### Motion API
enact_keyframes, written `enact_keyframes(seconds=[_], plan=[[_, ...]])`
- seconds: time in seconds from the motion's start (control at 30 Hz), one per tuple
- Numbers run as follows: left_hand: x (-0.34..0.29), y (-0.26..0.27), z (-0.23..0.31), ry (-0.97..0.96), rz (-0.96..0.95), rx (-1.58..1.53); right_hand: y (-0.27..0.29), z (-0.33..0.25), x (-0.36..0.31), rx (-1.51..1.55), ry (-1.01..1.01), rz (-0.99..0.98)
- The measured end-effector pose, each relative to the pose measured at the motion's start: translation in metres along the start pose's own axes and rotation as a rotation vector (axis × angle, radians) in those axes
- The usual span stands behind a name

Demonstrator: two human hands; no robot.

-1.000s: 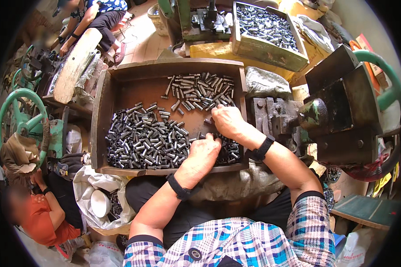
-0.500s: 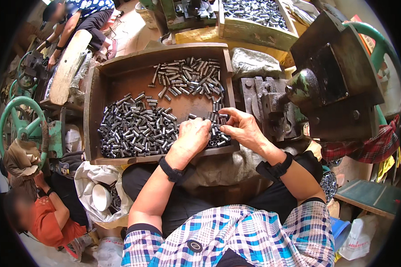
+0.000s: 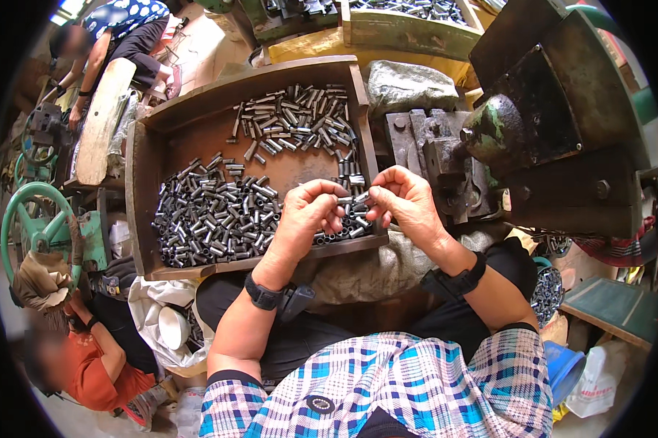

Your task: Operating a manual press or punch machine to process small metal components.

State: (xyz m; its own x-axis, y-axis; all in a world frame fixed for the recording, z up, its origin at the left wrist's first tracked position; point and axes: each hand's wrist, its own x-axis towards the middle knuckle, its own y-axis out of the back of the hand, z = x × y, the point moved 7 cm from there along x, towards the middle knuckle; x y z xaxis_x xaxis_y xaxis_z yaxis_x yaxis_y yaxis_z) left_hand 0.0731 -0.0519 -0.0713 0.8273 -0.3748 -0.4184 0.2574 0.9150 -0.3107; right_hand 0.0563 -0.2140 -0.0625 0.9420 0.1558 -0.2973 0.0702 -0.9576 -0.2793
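Note:
A wooden tray in front of me holds many short metal tubes, heaped at its near left and spread along its far side. My left hand is raised over the tray's near right part, its fingers curled and pinching a small metal tube. Close beside it, my right hand has thumb and forefinger pressed together at the right wall; whatever is in that pinch is too small to make out. More tubes lie beneath the hands.
A heavy dark press stands right of the tray. Behind the tray is another wooden box of metal pieces. At lower left, a white sack holds a bowl. Two co-workers sit at the left, near a green handwheel.
Both hands have lifted from the tubes and come together. My left hand has turned, and a tube now shows at its fingertips. My right thumb and forefinger have closed. The view has shifted slightly.

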Motion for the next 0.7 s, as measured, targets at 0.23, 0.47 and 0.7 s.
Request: enact_keyframes(seconds=[0.23, 0.47, 0.7], plan=[[-0.001, -0.006, -0.009, 0.066, -0.001, -0.141, 0.001, 0.006, -0.004, 0.068, -0.025, 0.066], [-0.002, -0.011, -0.012, -0.023, 0.022, -0.160, 0.002, 0.016, -0.005, 0.194, -0.090, 0.066], [-0.005, -0.016, -0.010, -0.102, 0.036, -0.113, 0.001, 0.019, -0.009, 0.277, -0.123, 0.068]])
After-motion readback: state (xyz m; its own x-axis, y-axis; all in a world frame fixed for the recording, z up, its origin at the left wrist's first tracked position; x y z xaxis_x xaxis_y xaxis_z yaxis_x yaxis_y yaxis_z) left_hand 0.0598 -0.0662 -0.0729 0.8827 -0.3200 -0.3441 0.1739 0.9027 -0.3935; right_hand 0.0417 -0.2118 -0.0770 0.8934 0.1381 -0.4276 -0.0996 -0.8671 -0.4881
